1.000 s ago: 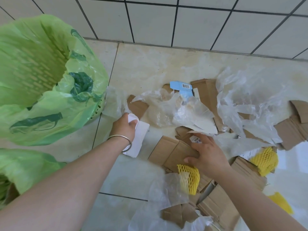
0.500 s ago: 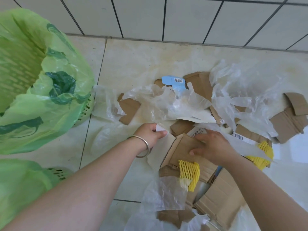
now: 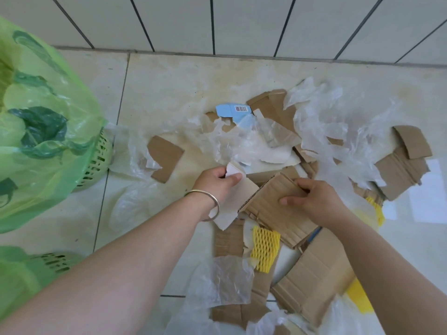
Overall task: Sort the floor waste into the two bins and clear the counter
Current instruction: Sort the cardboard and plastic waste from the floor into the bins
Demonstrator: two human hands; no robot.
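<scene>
You are early in the sort, by the look of it: most of the waste is on the floor (image 3: 169, 76) and no counter is in view. Your left hand (image 3: 216, 183) pinches a sheet of white paper (image 3: 235, 197), thumb curled over its top edge, while your right hand (image 3: 314, 199) grips a slab of corrugated cardboard (image 3: 268, 204) by its upper edge, just beside the paper. Both pieces lie low over the pile, well apart from the bins.

Around them the litter is mixed: stiff brown cardboard offcuts with ribbed faces and torn edges, such as the notched piece (image 3: 163, 157) to the left; thin, crinkled clear plastic film (image 3: 326, 131) spread across the far side; yellow foam netting (image 3: 263, 250), soft and open-meshed, near you; and a pale blue carton scrap (image 3: 232, 111) with a barcode.

At the left stands a green slotted basket bin (image 3: 99, 163) lined with a glossy green bag (image 3: 48, 131); a second one (image 3: 52, 262) sits nearer you. I cannot tell what either holds.
</scene>
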